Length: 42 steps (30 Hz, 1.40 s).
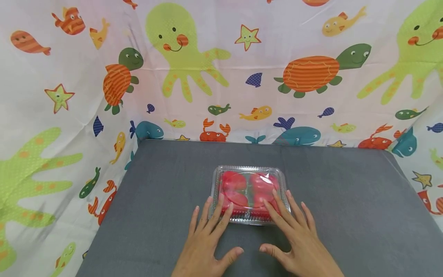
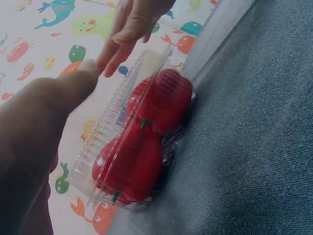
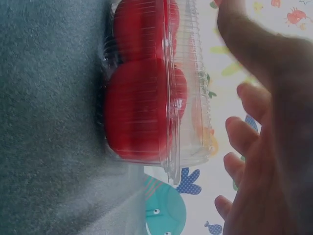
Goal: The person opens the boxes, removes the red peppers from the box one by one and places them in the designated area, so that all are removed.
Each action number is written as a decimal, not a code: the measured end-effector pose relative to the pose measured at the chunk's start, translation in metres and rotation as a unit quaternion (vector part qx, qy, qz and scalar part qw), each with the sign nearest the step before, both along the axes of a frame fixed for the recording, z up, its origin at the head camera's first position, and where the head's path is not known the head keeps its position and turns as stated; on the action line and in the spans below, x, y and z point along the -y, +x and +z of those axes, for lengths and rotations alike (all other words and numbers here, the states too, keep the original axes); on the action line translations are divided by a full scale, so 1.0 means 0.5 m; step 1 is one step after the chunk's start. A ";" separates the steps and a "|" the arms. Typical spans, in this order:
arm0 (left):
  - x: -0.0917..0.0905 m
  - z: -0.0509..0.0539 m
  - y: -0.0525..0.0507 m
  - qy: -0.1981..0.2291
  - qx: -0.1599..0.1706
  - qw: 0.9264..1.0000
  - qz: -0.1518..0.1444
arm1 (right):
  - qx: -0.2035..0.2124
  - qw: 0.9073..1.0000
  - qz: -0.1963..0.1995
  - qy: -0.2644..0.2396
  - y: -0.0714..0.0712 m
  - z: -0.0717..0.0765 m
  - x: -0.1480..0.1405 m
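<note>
Nearest, at the bottom of the frame, a person's two bare hands reach in, palms down: the left hand [image 1: 205, 242] just left of lower centre, the right hand [image 1: 301, 234] just right of it. The grip of each is apart, fingers straight and spread, thumbs pointing inward toward each other with a gap between them; neither is clamped on anything. Just beyond, slightly below the centre of the frame, a clear plastic container [image 1: 247, 220] lies flat and closed, the fingertips overlapping its near part. In the right wrist view a gap shows between that hand's fingertips and the ridged, see-through lid [image 3: 193, 122], so those fingers hover over it. Inside sit four glossy red peppers [image 1: 232, 181], two by two, with green stems [image 2: 145, 123] showing in the left wrist view. Beneath and around the container spreads a dark grey desk [image 1: 155, 181], filling the lower middle and right of the frame. Farthest off, a white cloth [image 1: 211, 23] hangs behind the desk and down the left side, printed with cartoon sea creatures: a lime-green octopus [image 1: 173, 32] at upper left of centre, an orange-shelled turtle [image 1: 311, 75] at upper right, and a red crab [image 1: 213, 136] low at the middle.
</note>
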<state>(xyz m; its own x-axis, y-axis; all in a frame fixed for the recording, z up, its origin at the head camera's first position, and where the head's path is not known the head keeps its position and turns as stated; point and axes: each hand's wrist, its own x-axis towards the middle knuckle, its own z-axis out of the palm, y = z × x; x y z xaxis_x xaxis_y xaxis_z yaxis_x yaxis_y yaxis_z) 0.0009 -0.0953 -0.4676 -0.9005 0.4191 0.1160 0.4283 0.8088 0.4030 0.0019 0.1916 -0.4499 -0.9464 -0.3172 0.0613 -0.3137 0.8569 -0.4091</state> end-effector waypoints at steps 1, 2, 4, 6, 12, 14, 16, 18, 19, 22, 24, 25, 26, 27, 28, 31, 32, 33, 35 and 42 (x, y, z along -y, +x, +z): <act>0.001 0.000 -0.001 0.013 0.009 1.000 0.008 | -0.001 1.000 -0.003 -0.003 -0.002 0.000 0.000; 0.002 -0.001 -0.003 0.033 0.017 0.999 0.017 | 0.001 1.000 -0.005 -0.005 -0.004 0.000 0.000; 0.001 -0.003 -0.006 0.079 0.028 0.996 0.034 | 0.007 1.000 -0.011 -0.013 -0.007 -0.002 -0.001; 0.000 -0.009 -0.009 0.129 0.035 0.990 0.048 | 0.018 0.999 -0.020 -0.020 -0.009 -0.004 -0.003; -0.006 -0.028 -0.017 0.245 0.077 0.962 0.095 | 0.036 0.998 -0.041 -0.018 -0.013 -0.012 -0.004; -0.006 -0.032 -0.020 0.265 0.096 0.953 0.114 | 0.038 0.998 -0.047 -0.015 -0.014 -0.014 -0.003; -0.006 -0.035 -0.022 0.278 0.109 0.946 0.127 | 0.042 0.997 -0.056 -0.015 -0.015 -0.017 0.000; -0.007 -0.038 -0.023 0.281 0.116 0.943 0.134 | 0.048 0.996 -0.067 -0.014 -0.015 -0.018 0.002; -0.007 -0.040 -0.024 0.282 0.118 0.942 0.136 | 0.047 0.996 -0.072 -0.014 -0.015 -0.019 0.003; -0.009 -0.047 -0.027 0.286 0.119 0.940 0.140 | 0.040 0.995 -0.086 -0.016 -0.015 -0.021 0.002; -0.010 -0.052 -0.029 0.293 0.115 0.939 0.140 | 0.037 0.995 -0.093 -0.018 -0.014 -0.022 0.002; -0.010 -0.054 -0.029 0.298 0.111 0.938 0.138 | 0.037 0.994 -0.096 -0.019 -0.014 -0.023 0.002; -0.010 -0.057 -0.030 0.303 0.108 0.937 0.136 | 0.039 0.994 -0.100 -0.021 -0.014 -0.023 0.002; -0.009 -0.059 -0.030 0.311 0.102 0.936 0.132 | 0.042 0.993 -0.104 -0.022 -0.015 -0.024 0.002; -0.008 -0.061 -0.031 0.317 0.099 0.934 0.129 | 0.046 0.993 -0.109 -0.023 -0.015 -0.024 0.003; -0.006 -0.066 -0.034 0.338 0.099 0.928 0.122 | 0.067 0.989 -0.133 -0.024 -0.018 -0.023 0.007; -0.006 -0.067 -0.035 0.346 0.103 0.925 0.120 | 0.074 0.987 -0.142 -0.025 -0.020 -0.023 0.009; -0.006 -0.068 -0.036 0.353 0.108 0.922 0.119 | 0.081 0.985 -0.150 -0.024 -0.021 -0.022 0.010; -0.006 -0.071 -0.038 0.366 0.119 0.915 0.119 | 0.094 0.982 -0.164 -0.021 -0.023 -0.021 0.011; -0.007 -0.079 -0.044 0.399 0.143 0.898 0.118 | 0.094 0.980 -0.172 -0.027 -0.026 -0.024 0.003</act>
